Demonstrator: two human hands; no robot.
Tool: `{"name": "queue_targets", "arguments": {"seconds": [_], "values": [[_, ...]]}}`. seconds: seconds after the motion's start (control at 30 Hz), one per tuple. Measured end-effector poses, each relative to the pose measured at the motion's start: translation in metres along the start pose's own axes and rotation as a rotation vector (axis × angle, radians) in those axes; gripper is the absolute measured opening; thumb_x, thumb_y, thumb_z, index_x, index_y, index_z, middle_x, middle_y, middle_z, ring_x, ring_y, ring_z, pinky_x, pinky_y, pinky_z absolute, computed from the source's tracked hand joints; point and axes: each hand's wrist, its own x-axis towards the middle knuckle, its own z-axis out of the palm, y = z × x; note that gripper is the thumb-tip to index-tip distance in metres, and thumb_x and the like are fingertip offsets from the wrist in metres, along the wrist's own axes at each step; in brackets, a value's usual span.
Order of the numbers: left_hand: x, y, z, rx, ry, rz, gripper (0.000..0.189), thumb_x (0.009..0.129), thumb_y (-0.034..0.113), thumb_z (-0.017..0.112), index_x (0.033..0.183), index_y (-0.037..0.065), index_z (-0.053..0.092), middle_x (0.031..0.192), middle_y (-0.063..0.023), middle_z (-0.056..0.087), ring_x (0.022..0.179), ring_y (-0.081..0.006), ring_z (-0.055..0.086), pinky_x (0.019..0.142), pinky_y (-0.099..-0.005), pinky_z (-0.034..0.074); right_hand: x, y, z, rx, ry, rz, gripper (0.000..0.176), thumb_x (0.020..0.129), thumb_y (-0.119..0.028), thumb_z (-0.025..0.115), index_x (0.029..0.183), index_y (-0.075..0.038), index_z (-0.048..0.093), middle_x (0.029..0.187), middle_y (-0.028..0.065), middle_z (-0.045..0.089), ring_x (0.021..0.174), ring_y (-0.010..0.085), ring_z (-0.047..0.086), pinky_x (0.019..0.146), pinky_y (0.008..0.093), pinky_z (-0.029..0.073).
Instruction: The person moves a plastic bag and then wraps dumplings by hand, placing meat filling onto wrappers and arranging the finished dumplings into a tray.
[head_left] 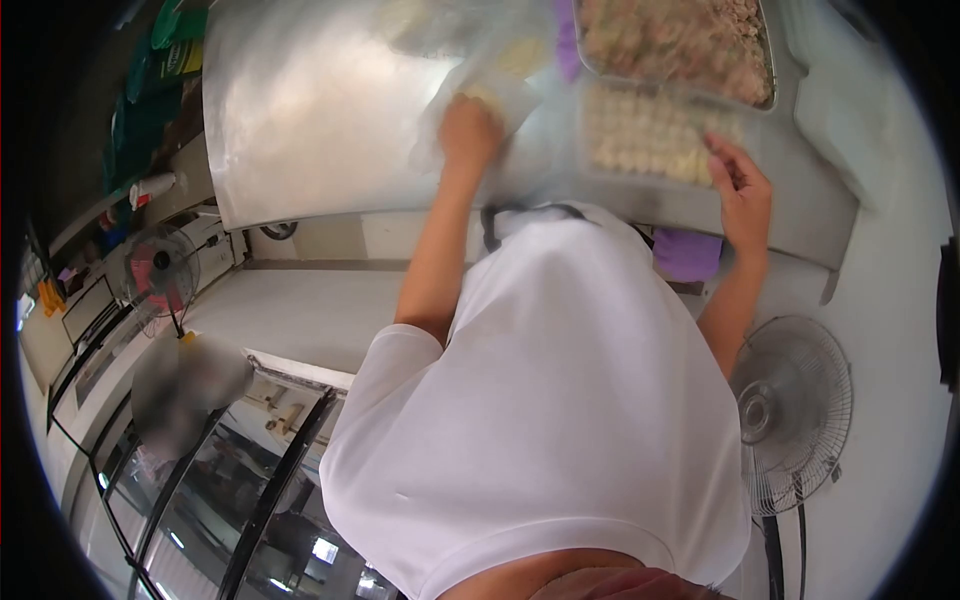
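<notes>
My left hand (pixel 470 130) is on the metal table, its fingers curled in at a clear plastic sheet (pixel 432 150). A pale, doughy piece (pixel 486 97) shows at its fingertips, blurred. My right hand (pixel 742 190) is at the right edge of a clear tray of pale round balls (pixel 650 150), set in rows. Its thumb and fingers come together, and a small dark shape shows at the fingertips, too blurred to name. Just beyond the balls is a clear-rimmed container of minced filling (pixel 675 45), pinkish with green flecks.
The metal table (pixel 300 120) spans the top of the view. More plastic with pale pieces (pixel 425 25) lies farther back. A purple cloth (pixel 687 254) hangs below the table edge. Fans stand at right (pixel 795 415) and left (pixel 160 262). Green packets (pixel 150 110) are at far left.
</notes>
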Motion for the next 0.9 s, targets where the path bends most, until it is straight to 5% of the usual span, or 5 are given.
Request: {"name": "queue_targets", "arguments": {"seconds": [0.2,0.4,0.63,0.83,0.9], "values": [[-0.001,-0.021,-0.001,-0.207,-0.099,-0.063,0.020,0.078,0.021,0.069,0.080,0.001,0.068,0.093,-0.0142,0.065,0.082,-0.0338,0.064,0.072,-0.0431,0.052,0.011,0.006,0.045,0.074,-0.066,0.012,0.030,0.092,-0.011,0.064,0.121,-0.003,0.065,0.089,-0.0019,0.061,0.077,0.0056,0.051,0.071,0.0194,0.042],[-0.009,0.001,-0.003,-0.075,0.072,0.032,0.020,0.079,0.021,0.068,0.078,0.001,0.067,0.087,-0.0130,0.064,0.080,-0.0329,0.064,0.070,-0.0424,0.051,0.030,-0.005,0.112,0.208,-0.173,0.010,0.028,0.092,-0.014,0.063,0.119,-0.003,0.065,0.087,-0.0002,0.063,0.078,0.0064,0.055,0.071,0.0210,0.044],[-0.009,-0.016,-0.001,-0.188,0.028,-0.042,0.018,0.080,0.020,0.067,0.081,0.002,0.068,0.085,-0.0132,0.064,0.077,-0.0326,0.063,0.070,-0.0400,0.051,0.044,-0.005,0.154,0.270,-0.236,0.054,0.026,0.091,-0.011,0.063,0.114,0.000,0.066,0.085,0.0005,0.064,0.080,0.0077,0.059,0.071,0.0212,0.045],[-0.012,-0.033,-0.003,-0.556,0.036,-0.085,0.017,0.085,0.015,0.067,0.084,-0.001,0.068,0.083,-0.0093,0.065,0.073,-0.0180,0.062,0.068,-0.0301,0.049,0.062,0.008,0.203,0.183,-0.210,-0.055,0.032,0.083,-0.011,0.070,0.113,0.000,0.065,0.091,0.0063,0.070,0.078,0.0101,0.062,0.072,0.0247,0.050],[-0.015,-0.034,-0.009,-0.760,0.003,-0.143,0.015,0.088,0.013,0.066,0.087,-0.002,0.066,0.084,-0.0053,0.065,0.074,-0.0116,0.059,0.069,-0.0268,0.048,0.066,0.001,0.216,-0.067,-0.229,-0.048,0.037,0.079,-0.014,0.074,0.112,-0.002,0.064,0.094,0.0086,0.072,0.080,0.0139,0.065,0.074,0.0277,0.052]]}}
